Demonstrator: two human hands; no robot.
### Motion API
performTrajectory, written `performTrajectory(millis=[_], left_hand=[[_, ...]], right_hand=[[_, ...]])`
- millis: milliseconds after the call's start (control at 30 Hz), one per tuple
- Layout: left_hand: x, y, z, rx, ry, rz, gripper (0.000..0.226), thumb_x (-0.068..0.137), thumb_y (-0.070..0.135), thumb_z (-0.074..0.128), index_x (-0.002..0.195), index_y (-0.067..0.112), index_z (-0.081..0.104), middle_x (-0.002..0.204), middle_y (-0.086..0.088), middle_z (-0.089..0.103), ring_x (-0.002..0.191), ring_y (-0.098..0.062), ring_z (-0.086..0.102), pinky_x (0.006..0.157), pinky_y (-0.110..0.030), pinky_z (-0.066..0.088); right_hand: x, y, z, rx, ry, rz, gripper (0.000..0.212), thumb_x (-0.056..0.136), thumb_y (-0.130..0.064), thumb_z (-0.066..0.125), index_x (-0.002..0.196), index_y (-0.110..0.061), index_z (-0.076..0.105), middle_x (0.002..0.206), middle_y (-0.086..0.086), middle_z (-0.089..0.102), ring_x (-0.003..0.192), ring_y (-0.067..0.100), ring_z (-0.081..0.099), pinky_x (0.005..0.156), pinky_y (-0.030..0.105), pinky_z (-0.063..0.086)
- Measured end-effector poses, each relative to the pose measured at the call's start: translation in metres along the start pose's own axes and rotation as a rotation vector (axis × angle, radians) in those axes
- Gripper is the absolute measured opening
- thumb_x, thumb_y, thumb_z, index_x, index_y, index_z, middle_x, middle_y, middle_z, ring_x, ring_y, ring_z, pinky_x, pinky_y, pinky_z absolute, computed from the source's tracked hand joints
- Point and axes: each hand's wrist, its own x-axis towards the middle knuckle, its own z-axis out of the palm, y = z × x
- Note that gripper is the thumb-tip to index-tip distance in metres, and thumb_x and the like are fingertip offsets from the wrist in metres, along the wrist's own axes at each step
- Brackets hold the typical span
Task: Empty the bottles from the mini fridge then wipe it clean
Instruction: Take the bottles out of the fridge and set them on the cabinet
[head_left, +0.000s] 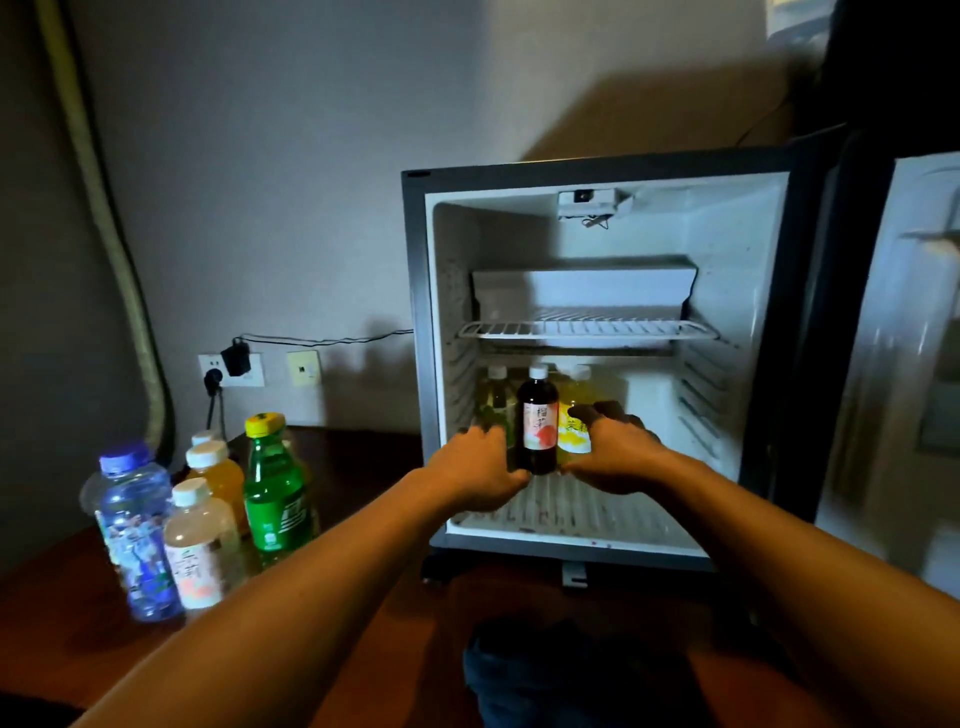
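Mini fridge with dark grey casing (415, 322): smooth, faint satin sheen. Inner liner: white moulded plastic, smooth, ribbed side walls. White wire rack shelf (587, 330): coated metal, smooth. Dark cola-coloured bottle with white cap (539, 415): clear glossy plastic, matt-looking paper-like label. Green soda bottle with yellow cap (275, 493): translucent glossy plastic. Blue-tinted clear water bottle (132, 530): ridged plastic, shiny printed film. Reddish-brown tabletop (363, 467): wood-look, smooth, slight gloss. Grey wall (260, 182): matt paint. Dark cloth (561, 675): soft, matt.
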Motion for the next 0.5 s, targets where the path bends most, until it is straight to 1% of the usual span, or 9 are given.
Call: performTrajectory(millis=[67,100,133,200,267,300,367,433,500], left_hand=[[0.010,0.008,0.002,-0.019,-0.051,0.005,0.034,0.093,0.041,0.055,0.111,0.012,0.055,0.112,-0.012,0.061,0.100,-0.028,0.058,0.077,-0.033,0.044],[0.016,0.011,0.004,-0.024,-0.075,0.005,0.026,0.094,0.039,0.054,0.104,0.015,0.057,0.104,-0.010,0.061,0.092,-0.026,0.058,0.074,-0.031,0.042],[0.022,0.013,0.005,-0.022,-0.107,-0.002,0.024,0.095,0.038,0.054,0.103,0.015,0.059,0.098,-0.007,0.059,0.088,-0.024,0.055,0.074,-0.031,0.041],[0.039,0.013,0.011,-0.016,-0.150,-0.008,0.031,0.095,0.035,0.054,0.117,0.014,0.058,0.104,-0.008,0.057,0.095,-0.023,0.054,0.082,-0.033,0.043],[0.057,0.014,0.019,-0.058,-0.077,0.011,0.052,0.087,0.033,0.063,0.134,0.018,0.044,0.125,-0.010,0.053,0.114,-0.030,0.053,0.094,-0.041,0.046],[0.066,0.014,0.022,-0.088,-0.017,0.023,0.063,0.081,0.033,0.067,0.136,0.021,0.040,0.130,-0.010,0.050,0.118,-0.033,0.052,0.095,-0.044,0.048],[0.083,0.017,0.025,-0.148,0.079,0.046,0.069,0.069,0.036,0.070,0.131,0.022,0.044,0.126,-0.009,0.054,0.113,-0.033,0.056,0.089,-0.044,0.051],[0.096,0.015,0.028,-0.208,0.154,0.067,0.067,0.059,0.040,0.068,0.122,0.023,0.050,0.116,-0.006,0.058,0.106,-0.029,0.060,0.084,-0.039,0.053],[0.110,0.012,0.033,-0.230,0.228,0.104,0.070,0.061,0.038,0.073,0.124,0.024,0.047,0.119,-0.005,0.056,0.112,-0.027,0.056,0.089,-0.039,0.051]], right_hand=[[0.008,0.010,0.000,-0.003,0.015,0.017,0.060,0.082,-0.043,0.063,0.136,-0.032,0.039,0.129,0.007,0.052,0.109,0.028,0.052,0.097,0.043,0.045],[0.013,0.015,0.000,-0.005,0.026,0.021,0.060,0.081,-0.041,0.063,0.135,-0.034,0.039,0.131,0.007,0.048,0.112,0.030,0.051,0.099,0.045,0.044],[0.018,0.020,0.001,-0.005,0.031,0.028,0.063,0.080,-0.036,0.062,0.137,-0.036,0.036,0.136,0.006,0.043,0.116,0.031,0.049,0.100,0.046,0.043],[0.028,0.029,0.001,-0.018,0.018,0.048,0.075,0.077,-0.023,0.063,0.143,-0.036,0.029,0.145,0.005,0.031,0.124,0.033,0.045,0.102,0.046,0.043],[0.040,0.038,0.004,-0.015,0.001,0.070,0.081,0.078,-0.015,0.063,0.147,-0.033,0.025,0.149,0.005,0.026,0.127,0.034,0.044,0.102,0.045,0.043],[0.047,0.042,0.006,0.004,-0.001,0.074,0.082,0.078,-0.013,0.064,0.148,-0.032,0.025,0.149,0.006,0.028,0.126,0.034,0.046,0.101,0.045,0.045],[0.059,0.050,0.010,0.076,0.007,0.086,0.082,0.078,-0.011,0.065,0.148,-0.026,0.024,0.144,0.011,0.036,0.121,0.033,0.050,0.098,0.043,0.048],[0.071,0.058,0.013,0.181,0.028,0.098,0.076,0.082,-0.008,0.064,0.147,-0.018,0.025,0.139,0.016,0.044,0.117,0.033,0.053,0.092,0.037,0.050],[0.080,0.065,0.016,0.278,0.032,0.110,0.071,0.085,-0.004,0.060,0.147,-0.013,0.025,0.135,0.017,0.047,0.112,0.032,0.056,0.076,0.030,0.049]])
